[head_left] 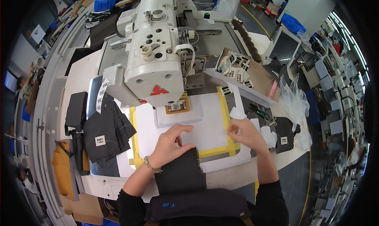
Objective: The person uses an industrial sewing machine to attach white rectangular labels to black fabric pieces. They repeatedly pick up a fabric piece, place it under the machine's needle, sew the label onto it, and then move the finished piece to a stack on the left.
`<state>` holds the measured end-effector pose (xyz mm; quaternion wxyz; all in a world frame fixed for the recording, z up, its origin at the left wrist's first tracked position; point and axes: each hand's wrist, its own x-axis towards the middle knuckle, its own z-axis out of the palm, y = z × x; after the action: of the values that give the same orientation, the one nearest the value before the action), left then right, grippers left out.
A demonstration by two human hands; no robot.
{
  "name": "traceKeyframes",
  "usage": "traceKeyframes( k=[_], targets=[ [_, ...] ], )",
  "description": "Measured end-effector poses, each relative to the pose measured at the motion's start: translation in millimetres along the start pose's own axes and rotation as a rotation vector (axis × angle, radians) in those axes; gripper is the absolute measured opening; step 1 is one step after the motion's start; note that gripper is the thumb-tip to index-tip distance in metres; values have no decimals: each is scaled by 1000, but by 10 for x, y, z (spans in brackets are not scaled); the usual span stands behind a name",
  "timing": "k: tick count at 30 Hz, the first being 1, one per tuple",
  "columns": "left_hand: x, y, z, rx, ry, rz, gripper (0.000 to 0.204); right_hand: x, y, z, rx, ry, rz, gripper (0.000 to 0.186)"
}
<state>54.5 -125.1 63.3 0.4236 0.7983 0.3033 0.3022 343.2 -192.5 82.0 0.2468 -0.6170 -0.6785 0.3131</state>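
A black fabric piece (179, 172) lies over the table's front edge, close to my body. My left hand (167, 145) is above its far end, thumb and index finger apart in a curve, the thumb at the fabric's edge. To the right, my right hand (246, 133) has its fingertips pinched together over the yellow tape border (224, 119); anything between them is too small to make out. Ahead of both hands is the white sewing machine (156, 74), its brass-coloured presser frame (177, 106) above a white sheet (211, 125) edged with the tape.
Stacked black fabric pieces (104, 137) lie at left, one bearing a white label. At right are dark-handled scissors (261, 113), another labelled black piece (283, 137) and crumpled clear plastic (294, 107). A tray (248, 90) of labels stands behind them. Mustard fabric (63, 166) hangs at left.
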Motion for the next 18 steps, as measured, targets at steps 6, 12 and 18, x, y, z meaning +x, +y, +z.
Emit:
traceKeyframes(
  k=[6,12,18],
  targets=[
    [85,-83,-24,-140,-133,-245,68,290,-462,596,-16,-182,-313,12],
    [78,-156,-263,-427,-62,-444,61,522,-587,726,-52,-62,-355,18],
    [94,-368,-344,-280,-99,-353,24,625,-576,778,15,39,-256,17]
  ],
)
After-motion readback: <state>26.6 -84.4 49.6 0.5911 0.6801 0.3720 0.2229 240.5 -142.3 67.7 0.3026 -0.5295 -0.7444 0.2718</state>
